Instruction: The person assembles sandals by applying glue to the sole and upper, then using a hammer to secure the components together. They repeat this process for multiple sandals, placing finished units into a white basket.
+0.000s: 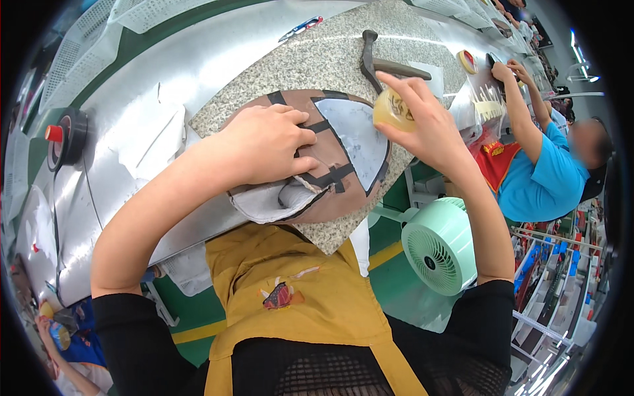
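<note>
A brown, rounded leather-like piece (330, 148) with black strips and a pale grey panel lies on the speckled stone slab (297, 63) in front of me. Its near edge curls up, showing a whitish lining (267, 203). My left hand (267, 142) rests on top of this piece, fingers spread and palm down. Over the piece's right side, my right hand (422, 115) grips a yellowish, translucent, rounded thing (394, 111) with dark marks; its exact kind is unclear. Just beyond lies a hammer (368, 56) with a dark head, its handle pointing right.
A tape roll (467, 61) sits at the far right, near a co-worker in a blue shirt (545, 178). Blue-and-red snips (300, 29) lie at the slab's far edge. White sheets (155, 135) and a black round device (68, 137) are left. A green fan (439, 247) stands below right.
</note>
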A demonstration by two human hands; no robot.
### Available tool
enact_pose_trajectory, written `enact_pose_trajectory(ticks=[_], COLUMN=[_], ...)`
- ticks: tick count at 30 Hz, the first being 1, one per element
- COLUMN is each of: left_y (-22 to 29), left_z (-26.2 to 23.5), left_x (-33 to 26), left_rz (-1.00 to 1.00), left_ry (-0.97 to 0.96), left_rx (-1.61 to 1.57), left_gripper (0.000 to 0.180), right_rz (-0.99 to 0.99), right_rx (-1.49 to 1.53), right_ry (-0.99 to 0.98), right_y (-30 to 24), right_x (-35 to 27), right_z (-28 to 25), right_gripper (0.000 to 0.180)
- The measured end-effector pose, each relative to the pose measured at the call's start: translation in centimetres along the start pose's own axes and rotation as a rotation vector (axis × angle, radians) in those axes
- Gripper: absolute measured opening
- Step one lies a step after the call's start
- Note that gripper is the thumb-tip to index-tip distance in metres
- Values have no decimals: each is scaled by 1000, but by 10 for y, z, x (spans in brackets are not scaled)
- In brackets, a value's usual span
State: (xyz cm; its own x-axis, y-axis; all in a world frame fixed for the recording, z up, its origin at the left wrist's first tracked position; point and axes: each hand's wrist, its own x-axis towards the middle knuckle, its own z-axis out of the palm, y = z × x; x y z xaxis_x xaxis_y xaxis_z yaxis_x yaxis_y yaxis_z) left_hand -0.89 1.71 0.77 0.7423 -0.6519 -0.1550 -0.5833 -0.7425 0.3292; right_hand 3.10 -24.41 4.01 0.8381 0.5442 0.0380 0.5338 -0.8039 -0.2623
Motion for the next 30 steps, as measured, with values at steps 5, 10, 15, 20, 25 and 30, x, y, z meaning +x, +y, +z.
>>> enact_pose_trajectory(ticks=[5,10,15,20,25,30], left_y=[1,-2,6,3,1,7], left_z=[2,2,-6,-1,-3,-4], left_x=[-2,-1,3,-2,-4,2], left_rz=[-26,-7,-45,-54,-40,-46], left_ry=[15,9,-58,-26,-13,-50], left_rx=[5,7,-15,-3,25,23], left_gripper=[44,45,45,45,44,42], right_rz=[42,-85,-114,0,-51,-156], right_rx=[167,249,59,107,323,106], right_ry=[-206,-1,68,-325,-186,139], right_y=[-17,-20,-15,-18,-13,-19], right_x=[-37,-8,31,-6,-16,34], right_z=[-7,-2,19,-5,-11,27], right_gripper=[68,67,65,66,66,63])
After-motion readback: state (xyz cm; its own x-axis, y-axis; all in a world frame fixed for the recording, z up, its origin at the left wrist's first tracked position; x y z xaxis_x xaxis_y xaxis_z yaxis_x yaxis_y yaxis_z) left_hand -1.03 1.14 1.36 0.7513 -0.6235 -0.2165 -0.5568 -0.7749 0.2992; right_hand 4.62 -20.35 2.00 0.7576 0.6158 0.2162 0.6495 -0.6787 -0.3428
